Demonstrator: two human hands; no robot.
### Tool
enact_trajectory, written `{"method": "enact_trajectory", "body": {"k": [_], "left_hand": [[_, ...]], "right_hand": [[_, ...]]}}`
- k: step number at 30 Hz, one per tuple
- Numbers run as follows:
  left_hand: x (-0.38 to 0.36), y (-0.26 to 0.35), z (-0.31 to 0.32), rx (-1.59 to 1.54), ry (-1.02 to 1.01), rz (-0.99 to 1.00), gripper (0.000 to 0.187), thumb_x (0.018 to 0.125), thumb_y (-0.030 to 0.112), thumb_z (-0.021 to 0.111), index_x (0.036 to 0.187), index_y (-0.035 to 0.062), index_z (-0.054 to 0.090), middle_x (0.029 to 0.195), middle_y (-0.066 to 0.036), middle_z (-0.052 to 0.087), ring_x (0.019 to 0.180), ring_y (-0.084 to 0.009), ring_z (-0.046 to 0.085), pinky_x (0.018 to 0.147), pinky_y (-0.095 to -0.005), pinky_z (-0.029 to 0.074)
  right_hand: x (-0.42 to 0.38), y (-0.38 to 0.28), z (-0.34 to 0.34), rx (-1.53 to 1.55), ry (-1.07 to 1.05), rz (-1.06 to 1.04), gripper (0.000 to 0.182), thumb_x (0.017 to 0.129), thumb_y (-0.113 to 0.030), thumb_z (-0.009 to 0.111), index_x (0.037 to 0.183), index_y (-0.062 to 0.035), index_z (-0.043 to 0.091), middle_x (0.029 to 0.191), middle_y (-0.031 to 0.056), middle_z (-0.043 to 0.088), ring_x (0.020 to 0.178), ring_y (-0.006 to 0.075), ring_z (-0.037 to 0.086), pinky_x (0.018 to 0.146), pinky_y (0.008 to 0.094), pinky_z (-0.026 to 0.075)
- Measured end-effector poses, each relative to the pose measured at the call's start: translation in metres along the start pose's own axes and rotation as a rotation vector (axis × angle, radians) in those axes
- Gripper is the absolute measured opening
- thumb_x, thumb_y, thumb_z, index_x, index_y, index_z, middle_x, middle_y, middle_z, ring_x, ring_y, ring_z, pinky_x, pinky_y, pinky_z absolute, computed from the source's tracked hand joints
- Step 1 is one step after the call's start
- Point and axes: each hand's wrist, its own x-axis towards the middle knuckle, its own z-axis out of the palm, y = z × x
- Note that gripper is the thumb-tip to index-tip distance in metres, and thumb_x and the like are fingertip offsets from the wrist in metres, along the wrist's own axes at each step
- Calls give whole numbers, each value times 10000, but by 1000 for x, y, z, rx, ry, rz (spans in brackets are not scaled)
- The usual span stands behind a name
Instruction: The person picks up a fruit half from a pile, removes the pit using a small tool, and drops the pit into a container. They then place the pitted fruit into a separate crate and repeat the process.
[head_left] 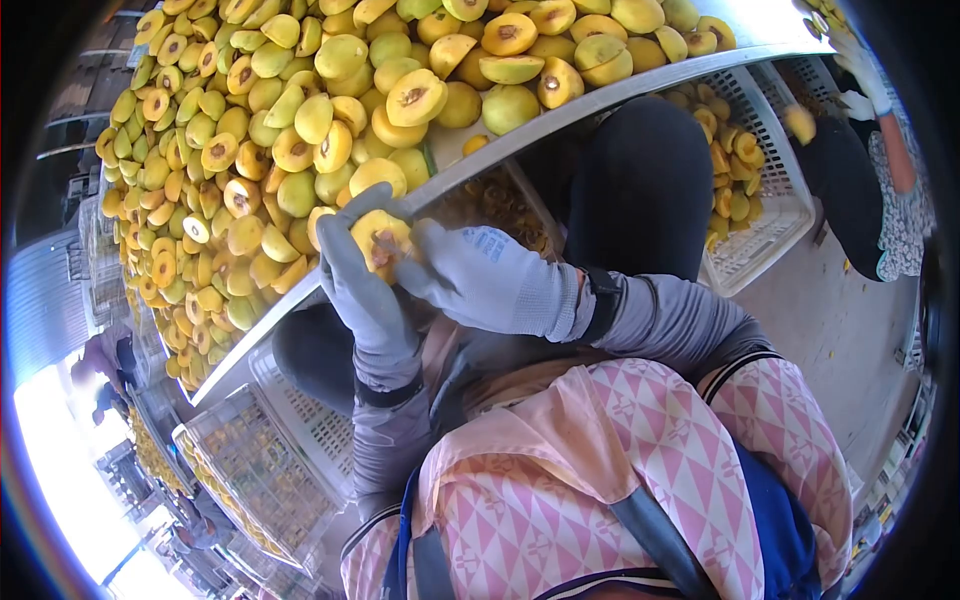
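Both gloved hands clasp one yellow fruit (pixel 380 243) at the surface (pixel 560 108) edge.
My left hand (pixel 362 290) cups it and my right hand (pixel 482 278) closes on top; it looks light, soft and bruisable, so I'd hold its firm sides.

We see a heap of halved yellow fruit (pixel 300 130) on a metal table (pixel 620 90). Below its edge stand white crates (pixel 770 220) with more fruit, and at far right a co-worker's gloved hand (pixel 860 65) reaches in.
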Motion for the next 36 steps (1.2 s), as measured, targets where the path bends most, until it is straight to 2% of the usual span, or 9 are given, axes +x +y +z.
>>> {"method": "enact_trajectory", "body": {"k": [3,12,16,21,25,29,31,33,36], "left_hand": [[3,-7,-5,247,-18,86,465,1081,308,344,1167,-44,636,1015,-104,691,850,-162,632,763,-294,519],[6,-7,3,81,58,49,446,1055,341,450,1100,-47,666,992,-105,704,780,-142,643,688,-244,529],[3,-4,9,-148,132,-108,449,1053,349,459,1099,-50,661,978,-104,703,797,-144,646,711,-244,534],[8,-14,3,326,20,226,421,1054,335,466,1124,-39,645,979,-94,701,831,-153,651,738,-254,538],[0,-16,11,133,89,121,423,1054,345,463,1149,-31,632,994,-91,699,840,-159,650,742,-262,538],[7,0,11,707,-20,566,462,1058,375,438,1097,-32,652,958,-85,704,840,-147,645,739,-259,534],[2,-2,14,120,38,122,485,1054,390,436,1089,-39,660,943,-79,707,830,-138,645,739,-263,533],[1,-1,13,-52,8,-28,502,1050,397,439,1086,-49,666,932,-79,711,821,-135,646,738,-265,531],[7,0,9,106,-96,61,510,1043,390,448,1084,-65,675,921,-88,716,807,-142,648,732,-260,525]], "right_hand": [[2,-5,-7,38,13,-20,225,963,-220,631,974,-21,526,688,183,580,625,378,619,542,440,476],[2,-1,-10,156,-40,22,243,962,-217,630,962,-3,516,697,204,579,654,408,618,565,469,471],[3,-4,-12,149,-18,-26,239,962,-216,625,959,-2,518,671,194,574,641,408,620,561,466,475],[2,-7,-18,182,-105,128,226,936,-209,619,986,-12,519,764,207,595,731,419,621,636,493,489],[2,0,-11,169,-143,1,199,922,-204,615,1003,-33,554,875,211,613,817,413,628,695,514,496],[0,2,-13,93,-73,-78,154,972,-192,578,1043,-57,556,874,217,603,725,410,621,601,481,491],[-1,8,-10,11,-73,-228,166,977,-191,563,1059,-48,560,902,220,604,731,418,618,611,486,493],[0,4,-11,144,-180,13,173,938,-205,598,1037,-64,587,928,206,617,816,423,622,693,499,503],[1,-2,-21,218,-252,130,186,918,-212,616,1036,-68,604,923,194,635,855,417,634,727,503,510]]}}
